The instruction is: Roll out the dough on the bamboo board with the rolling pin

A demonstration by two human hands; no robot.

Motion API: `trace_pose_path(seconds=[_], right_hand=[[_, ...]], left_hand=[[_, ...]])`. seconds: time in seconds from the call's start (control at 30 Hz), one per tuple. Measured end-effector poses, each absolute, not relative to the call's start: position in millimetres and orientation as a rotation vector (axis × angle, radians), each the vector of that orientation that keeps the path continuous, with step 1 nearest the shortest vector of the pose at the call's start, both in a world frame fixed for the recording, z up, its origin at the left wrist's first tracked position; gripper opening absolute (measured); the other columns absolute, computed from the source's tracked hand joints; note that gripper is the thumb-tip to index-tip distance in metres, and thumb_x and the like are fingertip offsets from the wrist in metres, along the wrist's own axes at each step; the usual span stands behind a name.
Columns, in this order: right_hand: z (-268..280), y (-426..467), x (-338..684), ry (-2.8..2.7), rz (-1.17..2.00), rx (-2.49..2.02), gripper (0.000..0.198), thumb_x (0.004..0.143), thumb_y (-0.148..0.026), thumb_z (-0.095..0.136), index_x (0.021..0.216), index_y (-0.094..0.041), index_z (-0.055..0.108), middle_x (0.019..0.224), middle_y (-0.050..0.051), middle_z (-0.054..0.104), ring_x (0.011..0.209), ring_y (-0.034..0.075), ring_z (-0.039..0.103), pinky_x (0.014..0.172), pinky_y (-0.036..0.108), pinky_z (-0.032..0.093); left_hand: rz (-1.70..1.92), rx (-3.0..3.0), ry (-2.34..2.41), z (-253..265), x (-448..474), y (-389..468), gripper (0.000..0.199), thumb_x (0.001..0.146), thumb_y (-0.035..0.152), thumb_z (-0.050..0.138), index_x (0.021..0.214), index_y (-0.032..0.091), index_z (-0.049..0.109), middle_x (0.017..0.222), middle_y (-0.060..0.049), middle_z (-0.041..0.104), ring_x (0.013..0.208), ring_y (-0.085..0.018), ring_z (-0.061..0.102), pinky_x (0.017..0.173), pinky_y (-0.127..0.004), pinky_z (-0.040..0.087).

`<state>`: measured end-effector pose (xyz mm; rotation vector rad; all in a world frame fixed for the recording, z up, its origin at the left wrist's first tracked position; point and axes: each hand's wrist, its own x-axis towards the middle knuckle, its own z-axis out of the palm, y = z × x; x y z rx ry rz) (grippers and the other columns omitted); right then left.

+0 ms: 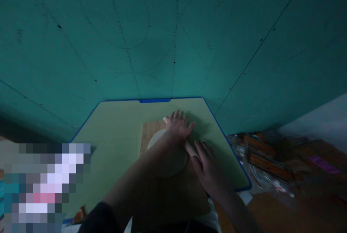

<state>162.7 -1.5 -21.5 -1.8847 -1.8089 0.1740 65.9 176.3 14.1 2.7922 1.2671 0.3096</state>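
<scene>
1. Your left hand (179, 126), near the frame's center, lies across the rolling pin (191, 148), fingers spread.
2. Your right hand (207, 162), right of center, touches the pin's lower end; whether it grips, I cannot tell.
3. The dough round (173, 162) lies at lower center on the wooden board (146, 132).

Left arm: dark sleeve (101, 218), almost black, at near left of wooden board (153, 126). Sleeve edge ends on left forearm (135, 178); cloth seems plain, folds lost in dim light. Beyond edge, forearm bare, slim, narrower toward wrist; left hand (177, 126) bare also. Right forearm (227, 197), near right of board, bare in visible part; right hand (206, 160) bare too.
</scene>
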Motion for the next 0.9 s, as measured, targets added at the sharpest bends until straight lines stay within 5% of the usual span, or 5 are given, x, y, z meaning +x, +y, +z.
trace_pose_path(seconds=[0.27, 0.6, 0.77, 0.9], right_hand=[[1.5, -13.2, 119.5, -2.083, 0.258, -1.669, 0.066, 0.098, -0.020, 0.047, 0.159, -0.012, 0.026, 0.163, 0.019, 0.033, 0.152, 0.030, 0.029, 0.118, 0.055, 0.040], [16.0, -25.8, 89.9, -2.209, 0.180, -1.544, 0.062, 0.092, -0.016, 0.054, 0.153, -0.008, 0.041, 0.162, 0.016, 0.035, 0.150, 0.029, 0.034, 0.119, 0.048, 0.041], [-3.6, -17.3, 128.9, -2.127, 0.128, -1.708, 0.060, 0.098, -0.018, 0.048, 0.157, -0.016, 0.036, 0.159, 0.014, 0.042, 0.145, 0.030, 0.042, 0.112, 0.050, 0.048], [-17.4, -11.3, 162.0, -2.052, 0.019, -1.788, 0.056, 0.105, -0.027, 0.040, 0.160, -0.026, 0.030, 0.157, 0.013, 0.045, 0.144, 0.030, 0.044, 0.111, 0.054, 0.048]], left_hand=[[0.348, 2.808, 1.171, 7.7, 3.7, 162.7, 0.044, 0.104, 0.039, 0.038, 0.131, 0.017, 0.065, 0.148, -0.012, 0.056, 0.147, -0.035, 0.036, 0.121, -0.057, 0.026], [0.549, 2.909, 1.188, -13.4, -75.0, 124.4, 0.055, 0.105, 0.043, 0.035, 0.145, 0.009, 0.050, 0.155, -0.021, 0.045, 0.151, -0.040, 0.027, 0.116, -0.061, 0.034], [0.428, 2.982, 1.068, 5.8, -9.3, 133.8, 0.047, 0.106, 0.040, 0.036, 0.136, 0.013, 0.060, 0.139, -0.016, 0.062, 0.143, -0.038, 0.042, 0.117, -0.060, 0.032], [0.423, 2.976, 0.990, 16.3, 42.2, 148.6, 0.040, 0.104, 0.040, 0.042, 0.109, 0.017, 0.074, 0.121, -0.014, 0.071, 0.126, -0.034, 0.058, 0.112, -0.055, 0.039]])
